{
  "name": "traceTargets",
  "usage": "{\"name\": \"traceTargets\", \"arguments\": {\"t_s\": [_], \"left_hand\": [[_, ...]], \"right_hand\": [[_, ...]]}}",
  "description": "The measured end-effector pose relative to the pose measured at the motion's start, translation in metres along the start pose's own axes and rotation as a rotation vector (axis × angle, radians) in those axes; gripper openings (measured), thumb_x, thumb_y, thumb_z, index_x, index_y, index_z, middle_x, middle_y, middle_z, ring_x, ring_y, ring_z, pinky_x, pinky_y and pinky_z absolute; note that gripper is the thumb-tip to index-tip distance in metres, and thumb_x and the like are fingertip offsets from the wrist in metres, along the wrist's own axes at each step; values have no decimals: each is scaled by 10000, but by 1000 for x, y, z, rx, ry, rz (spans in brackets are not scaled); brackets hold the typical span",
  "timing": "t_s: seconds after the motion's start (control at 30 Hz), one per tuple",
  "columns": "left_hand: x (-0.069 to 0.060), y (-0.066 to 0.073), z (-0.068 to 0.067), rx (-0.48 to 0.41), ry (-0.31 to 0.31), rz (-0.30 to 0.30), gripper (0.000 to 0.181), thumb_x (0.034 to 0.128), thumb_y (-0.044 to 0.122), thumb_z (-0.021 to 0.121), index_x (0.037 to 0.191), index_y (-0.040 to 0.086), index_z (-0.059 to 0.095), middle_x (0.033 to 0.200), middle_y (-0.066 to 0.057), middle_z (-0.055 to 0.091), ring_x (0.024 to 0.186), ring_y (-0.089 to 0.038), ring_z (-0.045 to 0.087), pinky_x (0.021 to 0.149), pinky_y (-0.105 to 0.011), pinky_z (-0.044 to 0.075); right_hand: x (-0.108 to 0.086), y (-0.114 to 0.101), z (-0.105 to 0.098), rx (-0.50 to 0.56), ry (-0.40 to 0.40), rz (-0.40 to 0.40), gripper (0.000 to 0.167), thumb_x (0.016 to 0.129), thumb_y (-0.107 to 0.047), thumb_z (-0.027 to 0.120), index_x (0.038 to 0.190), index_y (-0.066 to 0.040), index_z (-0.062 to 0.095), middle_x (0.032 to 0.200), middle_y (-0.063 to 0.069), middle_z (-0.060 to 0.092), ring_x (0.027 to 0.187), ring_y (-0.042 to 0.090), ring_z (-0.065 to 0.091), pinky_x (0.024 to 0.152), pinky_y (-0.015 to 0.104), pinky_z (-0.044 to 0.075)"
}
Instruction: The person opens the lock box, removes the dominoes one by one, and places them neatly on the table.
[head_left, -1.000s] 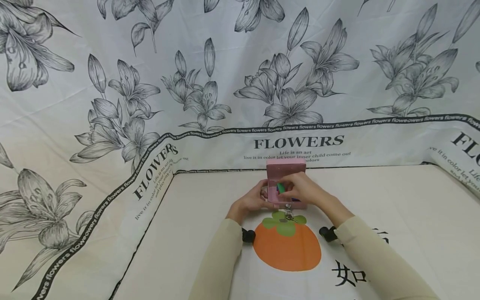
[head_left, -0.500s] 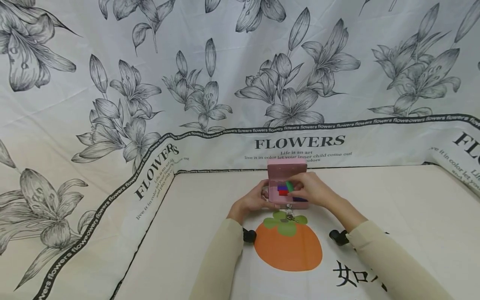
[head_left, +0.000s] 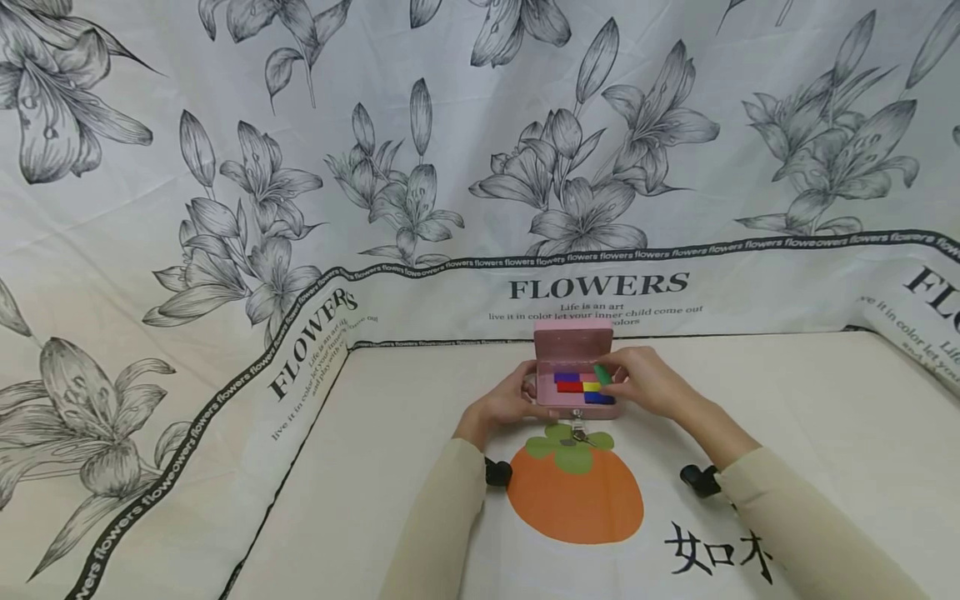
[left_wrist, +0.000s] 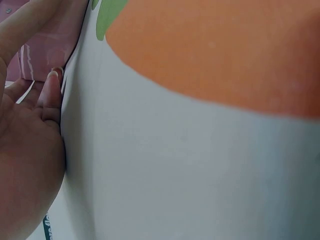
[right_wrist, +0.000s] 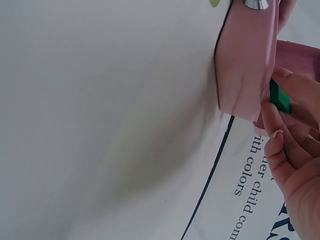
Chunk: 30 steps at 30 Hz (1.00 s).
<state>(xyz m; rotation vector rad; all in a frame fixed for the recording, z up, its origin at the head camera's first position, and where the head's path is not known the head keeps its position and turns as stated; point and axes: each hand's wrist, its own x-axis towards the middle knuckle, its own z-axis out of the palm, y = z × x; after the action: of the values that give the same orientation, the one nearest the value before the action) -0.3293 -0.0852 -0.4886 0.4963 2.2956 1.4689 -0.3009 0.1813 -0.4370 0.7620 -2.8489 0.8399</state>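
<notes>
A small pink box [head_left: 573,343] stands on the table with its lid raised. My left hand [head_left: 501,402] grips the box's left side, its thumb along the front. Inside lie a purple block [head_left: 567,377], a red block [head_left: 570,387], a yellow block [head_left: 591,387] and a blue block [head_left: 599,398]. Between thumb and fingers my right hand [head_left: 648,382] pinches a green block [head_left: 603,375] at the box's right side. In the right wrist view, the green block [right_wrist: 280,97] shows just past the pink wall [right_wrist: 245,60], partly covered by fingers.
A metal latch with what look like keys [head_left: 578,428] hangs at the box's front. The cloth under it bears an orange persimmon print [head_left: 576,500] and black characters [head_left: 701,550]. Behind the box rises a flower-printed curtain [head_left: 420,283].
My right hand has moved right with the green block, from mid-box to its right side. The coloured blocks inside have come into sight. My left hand keeps its grip on the box.
</notes>
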Motion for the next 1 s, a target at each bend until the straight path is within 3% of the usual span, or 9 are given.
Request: {"name": "traceTargets", "arguments": {"t_s": [0.43, 1.0], "left_hand": [[-2, 3, -1, -8, -4, 3, 974, 788, 93, 890, 1578, 204, 331, 1040, -89, 556, 917, -178, 494, 758, -285, 433], [-1, 1, -1, 19, -6, 12, 984, 795, 116, 890, 1588, 182, 310, 1054, -69, 556, 941, -178, 498, 784, -287, 437]], "right_hand": [[-9, 15, -11, -31, 36, 3, 351, 822, -61, 835, 1128, 66, 720, 941, 105, 733, 793, 203, 648, 718, 371, 540], [-15, 42, -6, -31, -5, 99, 368, 839, -136, 845, 1104, 86, 719, 809, 37, 641, 761, 196, 543, 720, 383, 480]]}}
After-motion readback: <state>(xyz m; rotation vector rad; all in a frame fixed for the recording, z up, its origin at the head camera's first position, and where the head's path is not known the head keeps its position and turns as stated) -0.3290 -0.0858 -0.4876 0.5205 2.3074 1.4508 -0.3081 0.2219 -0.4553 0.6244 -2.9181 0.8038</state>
